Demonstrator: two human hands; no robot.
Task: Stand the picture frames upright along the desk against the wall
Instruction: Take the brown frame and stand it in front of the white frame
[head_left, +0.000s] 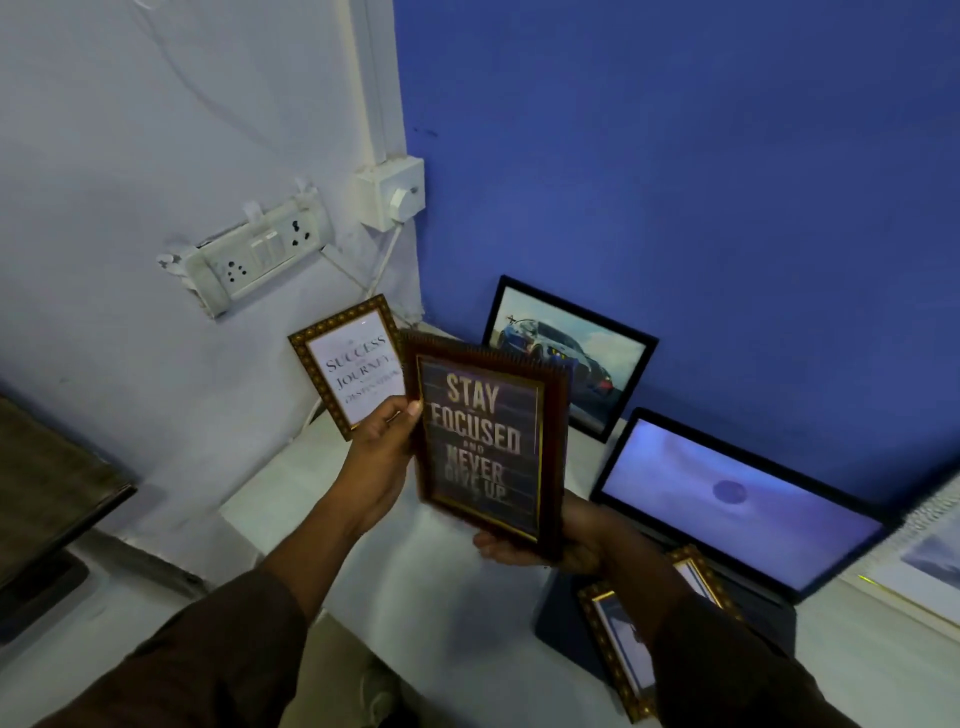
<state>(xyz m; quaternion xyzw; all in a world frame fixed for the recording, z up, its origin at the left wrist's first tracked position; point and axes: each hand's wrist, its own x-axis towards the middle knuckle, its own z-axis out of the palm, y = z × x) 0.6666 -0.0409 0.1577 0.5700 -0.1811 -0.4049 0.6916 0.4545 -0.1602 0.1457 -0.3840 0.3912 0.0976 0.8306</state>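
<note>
- Both hands hold a dark brown wooden picture frame (485, 441) with the words "STAY FOCUSED AND NEVER GIVE UP" up in the air above the white tabletop (467, 613).
- The left hand (382, 441) grips the frame's left edge, thumb on the front.
- The right hand (540, 545) grips it from under the bottom corner.
- A gold patterned frame with a white "SUCCESS" print (353, 364) stands leaning on the pale wall, near the corner.
- A thin black frame with a car picture (569, 356) stands leaning on the blue wall.
- An open dark laptop (727, 499) with a lit screen sits beside the car picture.
- Another gold frame (623, 654) lies flat on the laptop's front part, partly hidden by the right sleeve.
</note>
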